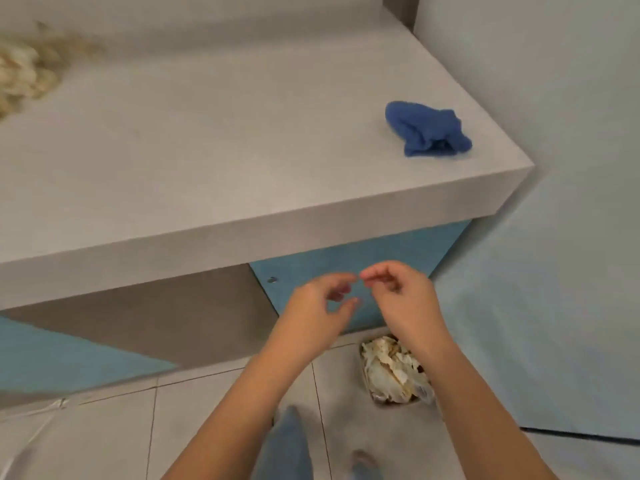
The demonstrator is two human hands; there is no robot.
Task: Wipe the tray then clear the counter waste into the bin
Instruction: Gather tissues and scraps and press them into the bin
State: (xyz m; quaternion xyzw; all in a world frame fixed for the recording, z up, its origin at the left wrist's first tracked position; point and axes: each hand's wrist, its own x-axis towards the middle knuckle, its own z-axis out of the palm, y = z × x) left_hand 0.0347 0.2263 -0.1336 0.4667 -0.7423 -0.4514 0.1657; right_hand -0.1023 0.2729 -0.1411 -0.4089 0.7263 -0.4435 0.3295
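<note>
A small bin (377, 396) stands on the floor under the counter's corner, filled with pale, papery waste (391, 367). Both my hands hover in front of the counter's edge, a little above and left of the bin. My left hand (320, 303) has loosely curled fingers and holds nothing. My right hand (398, 292) is bent downward, its fingertips close to the left hand's forefinger, with nothing visible in it. A crumpled blue cloth (427, 129) lies on the counter (207, 150) near its right corner. More pale waste (27, 71) is piled at the counter's far left. No tray is in view.
Blue cabinet fronts (346, 271) and a grey recess (156, 320) run below the counter. A light wall panel (554, 271) closes the right side. The floor is tiled (207, 410), and my legs and one foot (363, 459) show at the bottom.
</note>
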